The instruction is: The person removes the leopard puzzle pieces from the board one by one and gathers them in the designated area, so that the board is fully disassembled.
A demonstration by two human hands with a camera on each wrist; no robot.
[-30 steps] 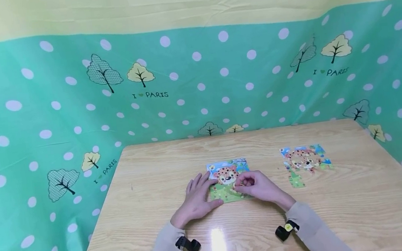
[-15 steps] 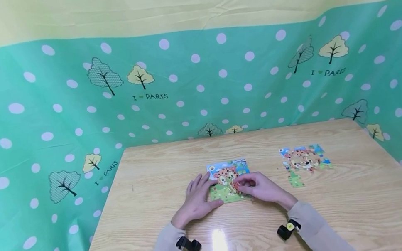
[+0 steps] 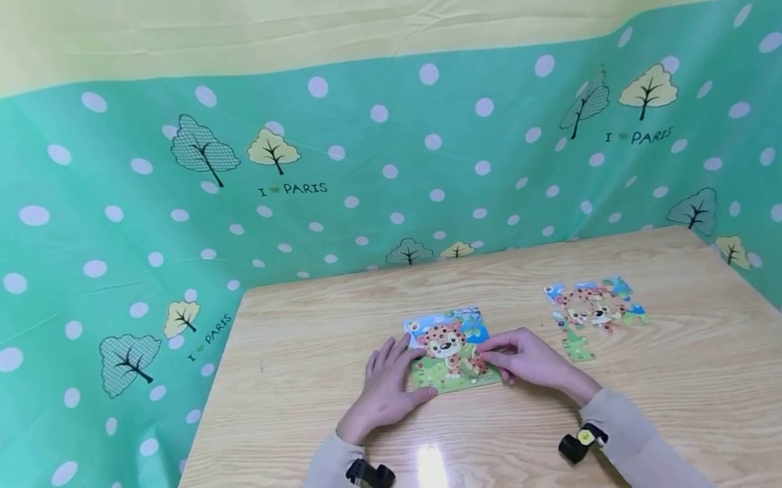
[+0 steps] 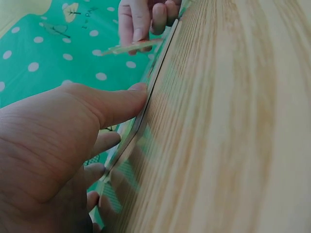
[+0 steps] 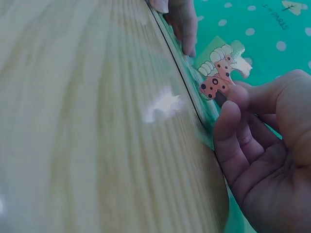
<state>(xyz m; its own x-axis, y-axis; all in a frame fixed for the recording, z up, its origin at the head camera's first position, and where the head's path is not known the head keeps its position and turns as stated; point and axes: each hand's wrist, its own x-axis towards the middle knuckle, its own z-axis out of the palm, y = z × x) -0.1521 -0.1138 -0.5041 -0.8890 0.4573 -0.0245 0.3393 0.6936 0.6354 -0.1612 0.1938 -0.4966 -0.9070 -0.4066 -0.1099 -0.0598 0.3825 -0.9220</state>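
Note:
A picture board point(image 3: 425, 386) with a spotted leopard cub on grass lies mid-table in the head view. My left hand point(image 3: 387, 387) rests along its left side, fingers spread and fairly straight, with the thumb at the near edge. Between thumb and fingers of my right hand point(image 3: 525, 358) is a jigsaw puzzle piece point(image 5: 217, 74), orange with dark spots and some green. This piece is raised and tilted over the right part of the board. In the left wrist view the pinched piece point(image 4: 129, 47) shows edge-on. My right hand covers the board's right edge.
To the right lies a partly assembled leopard jigsaw puzzle point(image 3: 592, 305), with gaps and a ragged lower edge. The wooden table point(image 3: 325, 305) reaches back to a green dotted curtain point(image 3: 364, 141). Bright light reflects off the tabletop near the front.
My right hand has moved a little to the right with the puzzle piece, and more of the leopard picture is uncovered. My left hand stays at the board's left side.

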